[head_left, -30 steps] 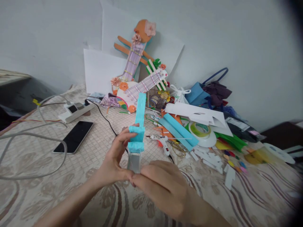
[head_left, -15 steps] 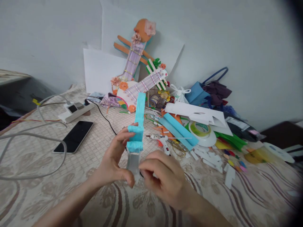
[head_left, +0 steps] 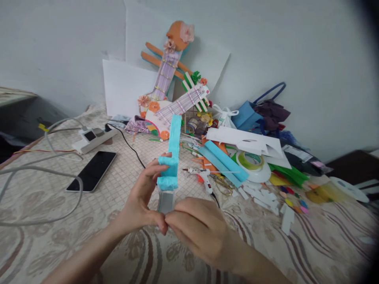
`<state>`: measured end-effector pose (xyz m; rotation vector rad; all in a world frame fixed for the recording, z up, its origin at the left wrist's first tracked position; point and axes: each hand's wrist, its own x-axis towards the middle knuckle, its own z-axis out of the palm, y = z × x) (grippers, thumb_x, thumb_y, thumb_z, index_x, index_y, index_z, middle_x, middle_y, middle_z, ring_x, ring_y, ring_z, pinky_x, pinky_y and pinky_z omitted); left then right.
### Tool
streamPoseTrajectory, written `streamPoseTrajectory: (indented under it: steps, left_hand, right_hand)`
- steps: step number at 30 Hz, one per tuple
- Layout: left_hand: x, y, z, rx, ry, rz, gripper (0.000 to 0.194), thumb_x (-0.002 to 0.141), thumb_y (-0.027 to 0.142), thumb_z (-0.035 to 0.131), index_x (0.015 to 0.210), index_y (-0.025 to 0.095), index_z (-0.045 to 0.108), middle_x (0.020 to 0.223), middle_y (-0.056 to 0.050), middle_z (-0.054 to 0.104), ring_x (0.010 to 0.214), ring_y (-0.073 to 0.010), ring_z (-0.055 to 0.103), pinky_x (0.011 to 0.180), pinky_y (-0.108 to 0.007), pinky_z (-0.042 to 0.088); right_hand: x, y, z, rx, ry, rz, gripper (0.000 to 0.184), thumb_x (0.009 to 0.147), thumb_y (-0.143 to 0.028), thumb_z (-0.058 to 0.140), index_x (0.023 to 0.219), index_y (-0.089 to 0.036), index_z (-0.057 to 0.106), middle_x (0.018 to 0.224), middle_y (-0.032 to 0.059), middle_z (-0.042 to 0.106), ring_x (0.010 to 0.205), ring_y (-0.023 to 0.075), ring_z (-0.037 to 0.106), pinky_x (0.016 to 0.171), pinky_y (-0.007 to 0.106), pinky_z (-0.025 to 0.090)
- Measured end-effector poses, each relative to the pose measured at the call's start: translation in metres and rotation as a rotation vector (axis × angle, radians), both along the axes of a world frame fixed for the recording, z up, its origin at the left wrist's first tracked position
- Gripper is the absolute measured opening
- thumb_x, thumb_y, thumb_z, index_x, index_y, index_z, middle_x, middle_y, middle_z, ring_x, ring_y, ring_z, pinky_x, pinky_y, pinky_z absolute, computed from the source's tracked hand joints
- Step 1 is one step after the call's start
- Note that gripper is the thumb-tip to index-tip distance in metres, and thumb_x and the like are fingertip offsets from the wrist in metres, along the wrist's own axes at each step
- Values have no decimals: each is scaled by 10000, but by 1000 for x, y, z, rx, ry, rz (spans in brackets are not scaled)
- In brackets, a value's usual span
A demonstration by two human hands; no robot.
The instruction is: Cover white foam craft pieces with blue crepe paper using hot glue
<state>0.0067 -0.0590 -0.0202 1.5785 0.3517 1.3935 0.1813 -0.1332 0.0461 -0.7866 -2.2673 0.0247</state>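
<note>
In front of me stands a long turquoise paper-covered craft piece [head_left: 174,136], with two wider rolled bands and a grey, partly see-through box-like end nearest me. My left hand [head_left: 145,197] holds it from the left, fingers at the upper band and thumb by the lower end. At the lower right edge of the grey end, my right hand [head_left: 201,232] is closed in a pinch; its fingertips meet close to my left thumb. Whatever those fingertips grip is hidden. Just beyond the right hand lies a white glue gun [head_left: 204,177] on the patterned tablecloth [head_left: 118,252].
To the left lie a phone [head_left: 92,171], a power strip [head_left: 96,142] and a looped grey cable. Decorated paper guitars [head_left: 168,71] lean at the back. On the right are turquoise paper [head_left: 223,161], a tape roll [head_left: 251,161], white paper scraps [head_left: 266,199] and bags.
My right fingers drew back from the lower end half a second ago, and now touch it again by the left thumb. The craft piece has shifted slightly left in view.
</note>
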Motion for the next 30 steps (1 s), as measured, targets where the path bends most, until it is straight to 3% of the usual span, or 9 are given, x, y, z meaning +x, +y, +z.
streamPoseTrajectory:
  steps: [4, 7, 10, 13, 16, 18, 22, 25, 30]
  left_hand:
    - [0, 0, 0, 10, -8, -9, 924, 518, 550, 890, 1329, 307, 520, 1523, -99, 370, 1462, -351, 261, 1147, -442, 320]
    - [0, -1, 2, -30, -9, 11, 918, 494, 577, 885, 1305, 321, 539, 1532, -96, 363, 1453, -372, 275, 1118, -461, 355]
    - [0, -2, 3, -53, -6, 26, 910, 486, 625, 857, 1292, 332, 551, 1527, -96, 373, 1445, -392, 282, 1102, -485, 368]
    - [-1, -2, 3, -41, -1, 38, 913, 485, 669, 823, 1290, 333, 552, 1514, -98, 386, 1444, -394, 281, 1096, -488, 369]
    - [-2, -1, 1, -25, 1, 42, 919, 485, 658, 832, 1296, 334, 547, 1517, -96, 382, 1444, -382, 289, 1096, -473, 376]
    - [-3, 0, -1, -14, 7, 53, 923, 492, 650, 836, 1306, 331, 541, 1524, -96, 374, 1441, -371, 304, 1117, -470, 361]
    - [-4, 2, -1, 32, 41, 78, 932, 505, 654, 829, 1320, 316, 527, 1533, -110, 370, 1426, -357, 344, 1120, -470, 375]
    - [-3, 2, 2, 99, 45, 99, 918, 539, 639, 827, 1335, 311, 509, 1557, -117, 339, 1441, -348, 332, 1090, -454, 423]
    - [-1, -1, 8, 212, 44, 220, 906, 607, 582, 830, 1387, 338, 440, 1616, -94, 227, 1480, -350, 252, 1135, -537, 373]
  right_hand:
    - [-1, 4, -1, -38, 96, -36, 144, 973, -129, 492, 907, -152, 618, 816, 44, 650, 763, 145, 630, 677, 261, 515]
    - [2, 8, 1, -167, 259, -50, 116, 955, -119, 512, 944, -175, 614, 849, 34, 641, 791, 139, 621, 694, 247, 519]
    - [5, 11, 2, -336, 419, -66, 112, 963, -189, 537, 877, -195, 608, 764, -4, 606, 718, 119, 600, 680, 238, 495]
    - [7, 13, 0, -591, 612, -74, 313, 1013, -334, 460, 736, -198, 511, 586, -58, 478, 485, 74, 478, 493, 198, 399]
    - [9, 17, -4, -883, 765, 10, 399, 1023, -452, 397, 707, -211, 430, 494, -104, 331, 352, 46, 311, 354, 171, 243]
    - [10, 19, -5, -980, 803, 86, 388, 1007, -473, 436, 725, -207, 440, 507, -107, 330, 364, 40, 314, 361, 162, 251]
    - [12, 22, -4, -997, 864, 227, 247, 988, -388, 529, 845, -187, 511, 673, -46, 517, 520, 60, 520, 495, 183, 417]
    - [11, 24, -3, -1000, 897, 277, 170, 964, -323, 590, 881, -186, 533, 734, -25, 585, 622, 84, 630, 555, 194, 455]
    - [9, 27, -7, -1054, 948, 253, 255, 845, -345, 749, 839, -183, 552, 637, -60, 571, 521, 58, 582, 484, 157, 403]
